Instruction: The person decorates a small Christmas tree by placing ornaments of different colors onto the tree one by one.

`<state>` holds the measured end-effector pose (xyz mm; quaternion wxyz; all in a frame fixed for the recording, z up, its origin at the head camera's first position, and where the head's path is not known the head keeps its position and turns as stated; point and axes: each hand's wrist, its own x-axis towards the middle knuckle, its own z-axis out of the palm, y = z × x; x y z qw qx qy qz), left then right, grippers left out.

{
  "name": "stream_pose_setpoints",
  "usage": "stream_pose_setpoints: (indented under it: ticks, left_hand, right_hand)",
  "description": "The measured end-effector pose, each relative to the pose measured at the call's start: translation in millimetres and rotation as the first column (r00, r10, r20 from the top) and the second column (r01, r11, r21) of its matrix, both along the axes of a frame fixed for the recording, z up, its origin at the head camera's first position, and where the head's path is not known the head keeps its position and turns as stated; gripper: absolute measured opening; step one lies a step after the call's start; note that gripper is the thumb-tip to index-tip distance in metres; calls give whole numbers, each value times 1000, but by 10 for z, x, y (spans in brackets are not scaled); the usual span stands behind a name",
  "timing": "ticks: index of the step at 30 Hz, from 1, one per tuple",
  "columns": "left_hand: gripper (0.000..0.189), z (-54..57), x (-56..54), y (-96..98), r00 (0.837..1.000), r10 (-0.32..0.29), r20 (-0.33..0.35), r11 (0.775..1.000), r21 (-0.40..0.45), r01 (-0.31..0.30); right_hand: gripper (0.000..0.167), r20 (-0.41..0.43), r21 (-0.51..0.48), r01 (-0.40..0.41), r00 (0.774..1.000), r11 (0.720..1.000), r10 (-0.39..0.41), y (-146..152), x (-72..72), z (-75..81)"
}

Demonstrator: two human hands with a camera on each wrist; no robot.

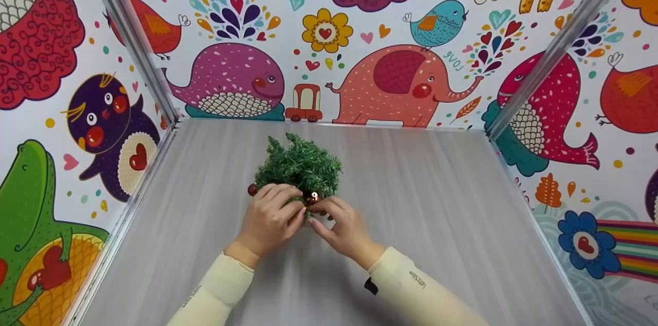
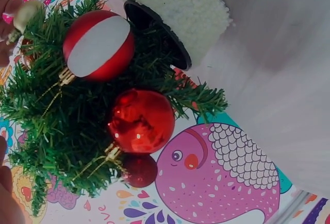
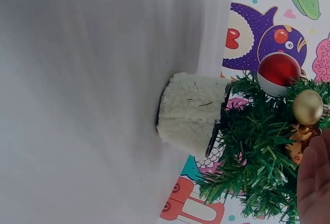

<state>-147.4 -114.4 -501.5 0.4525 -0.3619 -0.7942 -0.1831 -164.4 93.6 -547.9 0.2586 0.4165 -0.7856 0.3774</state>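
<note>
A small artificial Christmas tree (image 1: pixel 303 164) stands in a fuzzy white pot (image 3: pixel 188 113) with a black rim; the pot is hidden in the head view. At the tree's near side, my left hand (image 1: pixel 272 218) bends its fingers over the foliage and pinches a green branch tip (image 1: pixel 307 215) with thumb and forefinger. Facing it, my right hand (image 1: pixel 342 223) brings thumb and forefinger together on that same tip. Just above the fingertips hangs a shiny copper ball (image 1: pixel 312 197), close by a matte gold ball (image 3: pixel 308 106).
More baubles hang on the tree: a red-and-white ball (image 2: pixel 98 44), a shiny red ball (image 2: pixel 142 121) and a smaller dark red one (image 2: pixel 140 171). The grey tabletop (image 1: pixel 421 202) is bounded by cartoon-printed walls (image 1: pixel 390 22) with metal corner posts (image 1: pixel 540 48).
</note>
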Motion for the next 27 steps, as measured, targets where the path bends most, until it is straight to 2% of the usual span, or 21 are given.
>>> stream_pose_setpoints:
  ticks: [8, 15, 22, 27]
  left_hand:
    - [5, -1, 4, -15, 1000, 3, 5, 1000, 6, -4]
    - [5, -36, 9, -64, 999, 18, 32, 1000, 1, -18]
    - [5, -79, 20, -85, 998, 26, 55, 1000, 4, -26]
    - [4, -115, 39, -74, 997, 24, 73, 999, 21, -26]
  right_hand:
    - [6, -33, 30, 18, 999, 999, -17, -39, -47, 13]
    - [4, -64, -11, -1, 998, 1000, 0, -27, -34, 36]
    - [4, -45, -60, -52, 998, 997, 49, -21, -15, 126]
    - [5, -31, -46, -64, 998, 997, 62, -8, -16, 214]
